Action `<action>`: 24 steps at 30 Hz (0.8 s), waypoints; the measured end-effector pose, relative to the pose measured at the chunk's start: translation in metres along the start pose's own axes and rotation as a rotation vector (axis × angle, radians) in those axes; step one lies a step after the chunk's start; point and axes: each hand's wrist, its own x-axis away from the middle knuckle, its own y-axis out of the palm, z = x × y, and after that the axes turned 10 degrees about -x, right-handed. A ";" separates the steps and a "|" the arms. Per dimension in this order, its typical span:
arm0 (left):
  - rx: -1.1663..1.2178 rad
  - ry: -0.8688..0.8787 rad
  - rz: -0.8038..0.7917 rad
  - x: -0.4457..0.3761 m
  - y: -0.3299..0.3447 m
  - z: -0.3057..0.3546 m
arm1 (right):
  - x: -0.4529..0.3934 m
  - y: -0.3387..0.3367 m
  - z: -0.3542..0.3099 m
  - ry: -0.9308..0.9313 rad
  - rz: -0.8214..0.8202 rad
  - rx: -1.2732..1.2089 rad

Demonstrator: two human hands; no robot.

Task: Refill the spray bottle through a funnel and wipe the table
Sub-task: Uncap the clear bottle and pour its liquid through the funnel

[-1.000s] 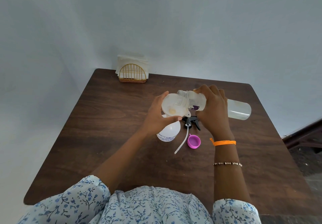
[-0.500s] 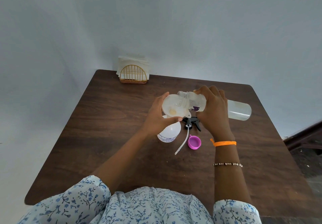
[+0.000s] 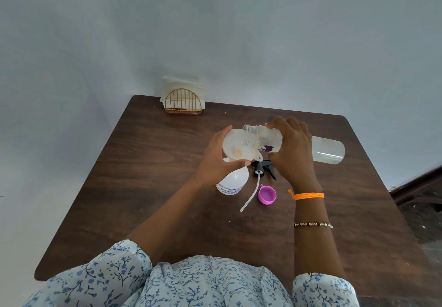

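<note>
A white spray bottle (image 3: 233,181) stands on the brown table (image 3: 148,163) with a white funnel (image 3: 235,147) set in its neck. My left hand (image 3: 215,160) grips the funnel's rim, thumb at the front and fingers behind. My right hand (image 3: 293,149) holds a clear refill bottle (image 3: 262,140) tipped on its side, its open mouth over the funnel. The black trigger head (image 3: 264,168) with its dip tube (image 3: 251,195) lies on the table beside the spray bottle. A pink cap (image 3: 267,195) lies open side up near the tube.
A gold wire holder with white napkins (image 3: 183,98) stands at the table's far left edge by the wall. The table's right edge borders a dark floor area (image 3: 425,201).
</note>
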 end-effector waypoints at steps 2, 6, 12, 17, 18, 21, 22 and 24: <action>-0.001 0.005 0.002 0.000 0.000 -0.001 | 0.000 0.001 0.000 -0.003 0.002 0.006; 0.004 0.004 0.009 -0.001 0.001 -0.002 | -0.001 0.001 0.000 -0.003 0.005 0.004; -0.001 0.004 0.010 -0.001 0.001 -0.002 | -0.001 0.002 0.000 -0.009 0.009 -0.012; 0.012 0.007 0.013 0.000 0.001 -0.003 | 0.000 0.001 0.000 -0.004 0.005 -0.009; 0.010 0.007 0.014 0.000 0.001 -0.003 | 0.000 0.001 -0.001 -0.005 0.007 -0.003; 0.004 0.007 0.016 0.000 0.001 -0.003 | 0.000 0.002 -0.001 0.001 0.005 0.005; 0.003 0.007 0.017 -0.001 0.002 -0.002 | 0.001 0.002 -0.001 0.002 0.004 0.004; 0.004 0.008 0.016 0.000 0.002 -0.002 | 0.001 0.001 -0.001 0.003 0.003 0.003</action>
